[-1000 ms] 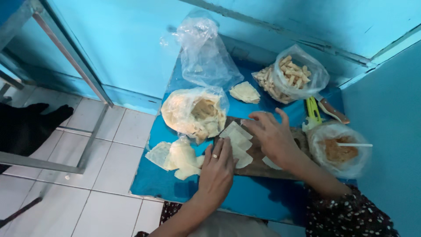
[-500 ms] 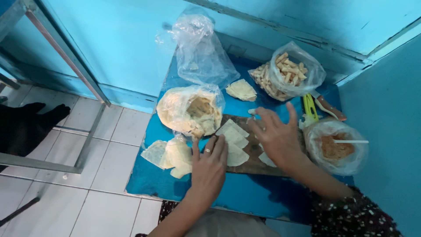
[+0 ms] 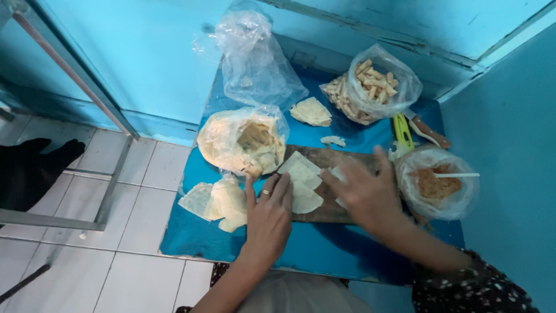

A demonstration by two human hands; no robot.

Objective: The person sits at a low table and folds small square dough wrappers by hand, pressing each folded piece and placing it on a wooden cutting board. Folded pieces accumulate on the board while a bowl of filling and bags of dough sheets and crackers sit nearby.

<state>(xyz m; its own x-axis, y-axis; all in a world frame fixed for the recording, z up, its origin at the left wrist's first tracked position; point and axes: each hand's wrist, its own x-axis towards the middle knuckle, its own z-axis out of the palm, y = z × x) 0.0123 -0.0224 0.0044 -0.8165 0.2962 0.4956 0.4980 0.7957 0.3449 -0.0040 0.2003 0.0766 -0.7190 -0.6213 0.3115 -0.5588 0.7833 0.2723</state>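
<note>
Left hand [image 3: 269, 217] flat, fingers spread, pressing dough sheets [image 3: 302, 182] on wooden board [image 3: 339, 191]; right hand [image 3: 365, 194] open, blurred, over board's middle, holding nothing.

You have four clear plastic bags on the blue desk [image 3: 324, 249] — no labels, signs or screens. An empty crumpled bag [image 3: 255, 58] stands far left. The wrapper bag [image 3: 243, 139], pale and open, lies near it. Far right sits a bag of beige sticks [image 3: 376, 84]; right of the board, a bag of brown filling [image 3: 437, 185].
</note>
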